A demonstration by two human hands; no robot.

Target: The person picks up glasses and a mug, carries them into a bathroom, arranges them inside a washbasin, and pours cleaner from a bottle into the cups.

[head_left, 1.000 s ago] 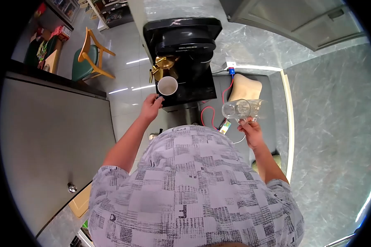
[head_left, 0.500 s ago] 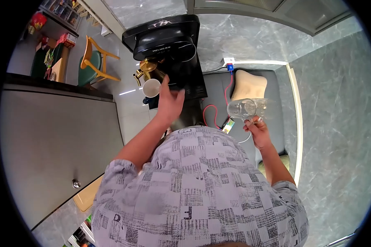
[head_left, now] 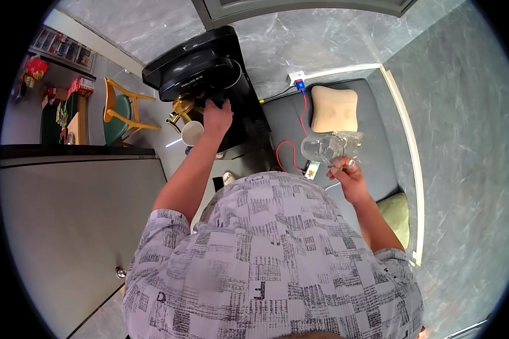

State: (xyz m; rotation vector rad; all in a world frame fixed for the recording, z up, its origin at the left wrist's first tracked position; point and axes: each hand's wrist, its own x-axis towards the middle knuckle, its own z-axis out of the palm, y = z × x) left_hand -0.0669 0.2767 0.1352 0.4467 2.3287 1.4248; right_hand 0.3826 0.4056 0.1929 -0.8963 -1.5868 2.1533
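Observation:
My left hand [head_left: 217, 118] is closed around the black handle [head_left: 215, 100] of a gold kettle [head_left: 182, 106], its fingers partly hidden. The kettle's spout points toward the lower left. A white cup [head_left: 192, 133] stands just in front of the kettle. Off to the right, my right hand [head_left: 348, 176] grips a clear glass vessel [head_left: 319, 148] held sideways over the grey seat. Because the glass is see-through, I cannot tell whether it is one piece or two.
A black machine [head_left: 195, 73] stands behind the kettle on a black stand. On the grey padded seat [head_left: 373, 118] lie a beige pillow [head_left: 334, 108] and a red cable [head_left: 304, 116] running from a wall socket. A grey door [head_left: 62, 226] and a green chair [head_left: 117, 113] are at left.
My left hand has gone from open beside the kettle to closed on its black handle. My right hand still holds the glass. The view has turned slightly.

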